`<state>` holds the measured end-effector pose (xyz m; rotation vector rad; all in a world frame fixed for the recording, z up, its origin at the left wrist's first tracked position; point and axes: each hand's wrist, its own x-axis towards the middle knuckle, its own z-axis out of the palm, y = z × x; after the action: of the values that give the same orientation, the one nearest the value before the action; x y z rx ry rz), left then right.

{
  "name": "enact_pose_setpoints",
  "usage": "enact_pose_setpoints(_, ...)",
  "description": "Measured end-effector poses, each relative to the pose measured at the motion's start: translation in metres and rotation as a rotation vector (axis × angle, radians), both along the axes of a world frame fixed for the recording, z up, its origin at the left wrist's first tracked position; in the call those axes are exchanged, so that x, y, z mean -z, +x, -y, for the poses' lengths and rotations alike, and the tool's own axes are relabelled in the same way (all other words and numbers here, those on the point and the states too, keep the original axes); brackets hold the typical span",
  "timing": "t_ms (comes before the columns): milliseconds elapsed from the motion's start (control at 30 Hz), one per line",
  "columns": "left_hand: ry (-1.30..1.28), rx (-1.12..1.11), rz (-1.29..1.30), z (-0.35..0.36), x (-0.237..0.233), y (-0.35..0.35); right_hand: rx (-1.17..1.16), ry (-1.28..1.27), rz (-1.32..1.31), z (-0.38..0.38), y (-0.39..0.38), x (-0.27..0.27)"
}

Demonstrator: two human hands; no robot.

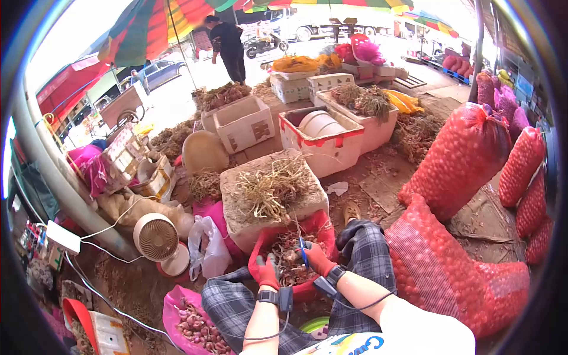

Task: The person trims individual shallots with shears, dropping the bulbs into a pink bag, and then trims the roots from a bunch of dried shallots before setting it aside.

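My right hand, in a red glove with grey fingertips, is closed around blue-handled scissors, whose thin blades point up and away from me. My left hand, gloved alike, is over the left side of a red basin, its fingertips apart and nothing clear between them. Inside the basin lie dry roots and stalk trimmings, between my knees. Just beyond it stands a worn foam block carrying a heap of dry-stemmed bulbs.
A pink bag of shallots lies by my left leg. Near it are a small fan, a white plastic bag and cables. Full red mesh sacks crowd my right. Foam boxes stand ahead; a person is farther back.
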<state>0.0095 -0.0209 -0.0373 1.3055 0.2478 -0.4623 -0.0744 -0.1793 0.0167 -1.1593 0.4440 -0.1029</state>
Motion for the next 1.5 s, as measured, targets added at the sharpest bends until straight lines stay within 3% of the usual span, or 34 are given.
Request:
enact_pose_setpoints(67, 0.275, 0.199, 0.289, -0.004, -0.028, -0.016, 0.021, 0.065, 0.059, -0.006, -0.003, -0.012)
enact_pose_setpoints(100, 0.280, 0.445, 0.527, -0.006, -0.036, -0.024, -0.048, 0.090, 0.034, -0.003, -0.001, -0.005)
enact_pose_setpoints(167, 0.285, 0.645, 0.798, -0.002, -0.045, -0.037, -0.135, -0.311, 0.030, 0.001, 0.004, 0.029)
enact_pose_setpoints(200, 0.289, 0.596, 0.831, 0.004, -0.049, -0.043, -0.176, -0.512, 0.025, 0.002, 0.004, 0.039)
enact_pose_setpoints(233, 0.290, 0.565, 0.849, 0.004, -0.042, -0.042, -0.131, -0.804, -0.073, -0.004, -0.005, 0.005)
enact_pose_setpoints(300, 0.291, 0.522, 0.871, 0.004, -0.037, -0.036, 0.064, -1.082, -0.057, -0.015, -0.009, 0.006)
enact_pose_setpoints(333, 0.177, 0.501, 0.485, 0.006, -0.038, -0.036, 0.168, -1.218, -0.050, -0.020, -0.011, 0.006)
enact_pose_setpoints(367, 0.067, 0.386, 0.108, 0.008, -0.039, -0.036, 0.129, -1.126, -0.054, -0.020, -0.010, 0.005)
enact_pose_setpoints(467, 0.106, 0.302, 0.109, 0.010, -0.032, -0.029, -0.108, -0.705, 0.003, -0.015, -0.014, -0.024)
enact_pose_setpoints(500, -0.114, 0.249, 0.056, 0.010, -0.033, -0.028, -0.129, -0.603, 0.040, -0.014, -0.009, -0.019)
enact_pose_setpoints(600, -0.205, 0.246, -0.064, 0.007, -0.048, -0.030, -0.090, -0.656, 0.090, -0.014, -0.008, -0.009)
enact_pose_setpoints(733, 0.034, 0.304, 0.140, 0.008, -0.017, -0.021, 0.009, -0.936, 0.002, -0.018, -0.009, -0.002)
enact_pose_setpoints(800, 0.121, 0.306, 0.165, 0.006, -0.003, -0.017, -0.045, -0.724, -0.037, -0.015, -0.013, -0.013)
enact_pose_setpoints(833, 0.001, 0.264, 0.116, 0.003, 0.012, -0.011, -0.072, -0.617, -0.055, -0.014, -0.014, -0.017)
enact_pose_setpoints(900, -0.238, 0.174, 0.019, 0.000, 0.023, -0.002, -0.027, -0.688, -0.032, -0.015, -0.010, -0.012)
enact_pose_setpoints(1033, 0.325, 0.388, 0.525, -0.010, -0.001, -0.015, 0.050, -0.957, 0.088, -0.027, -0.013, -0.009)
enact_pose_setpoints(1133, 0.614, 0.684, 1.016, -0.012, -0.024, -0.018, 0.019, -0.972, -0.010, -0.023, -0.008, -0.001)
enact_pose_setpoints(1233, -0.010, 0.630, 0.686, 0.001, -0.030, -0.019, -0.067, -0.767, 0.034, -0.007, 0.001, 0.011)
enact_pose_setpoints(1333, -0.710, 0.561, 0.000, -0.002, -0.068, -0.028, 0.019, -0.634, 0.078, -0.002, -0.008, -0.024)
enact_pose_setpoints(1367, -0.741, 0.535, -0.004, -0.003, -0.069, -0.027, 0.128, -0.533, 0.024, -0.006, -0.015, -0.045)
enact_pose_setpoints(1400, -0.766, 0.503, -0.013, -0.004, -0.066, -0.025, 0.149, -0.698, -0.034, 0.004, -0.012, -0.020)
enact_pose_setpoints(1467, -1.103, 0.659, 0.144, 0.000, -0.059, -0.014, 0.053, -0.144, 0.074, 0.008, -0.011, -0.015)
enact_pose_setpoints(1500, -1.014, 0.533, 0.027, -0.006, -0.062, -0.017, 0.032, 0.010, 0.029, 0.009, -0.010, -0.019)
